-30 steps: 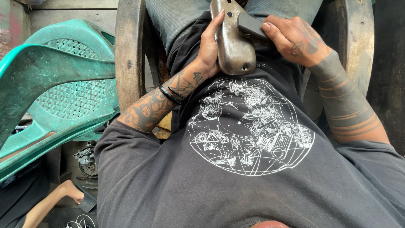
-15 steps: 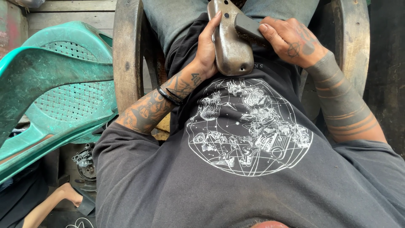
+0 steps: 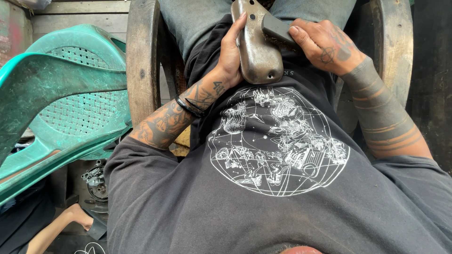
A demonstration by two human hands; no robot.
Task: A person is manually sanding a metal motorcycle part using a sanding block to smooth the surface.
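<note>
Filling most of the view, a dark grey T-shirt with a white globe-shaped print [image 3: 278, 141] is seen from above, worn by the seated person. To the left, a stacked green plastic chair with a lattice back [image 3: 61, 103] is leaned close by, and a worn wooden armrest [image 3: 141, 61] is seen on each side of the lap. Against the upper belly, a tarnished, rounded metal casing [image 3: 256, 47] is held, its long axis running away from the body toward the knees. The casing is cradled along its left edge by the left hand [image 3: 230, 54], whose fingers are curled closed around it. A dark flat sanding block [image 3: 278, 29] is pressed against the casing's right side by the right hand [image 3: 325, 44], fingers closed over it. Both hands are equally near the casing.
</note>
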